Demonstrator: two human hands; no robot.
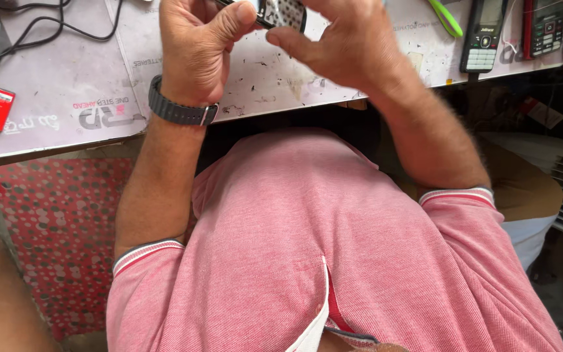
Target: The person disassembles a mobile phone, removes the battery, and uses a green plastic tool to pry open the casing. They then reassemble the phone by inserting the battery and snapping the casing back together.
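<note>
2 hands clamp small phone (pixel 280 13) between fingers: left hand (pixel 193 49) thumb on edge, right hand (pixel 343 42) opposite.

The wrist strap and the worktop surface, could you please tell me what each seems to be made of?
The wrist strap on the left hand's wrist looks like matte dark grey rubber or silicone: ribbed, dull, no shine. The worktop seems covered with a pale printed plastic or laminated sheet, going by its smooth face, faint print and dark scuffs; the look leaves the exact material open.
</note>
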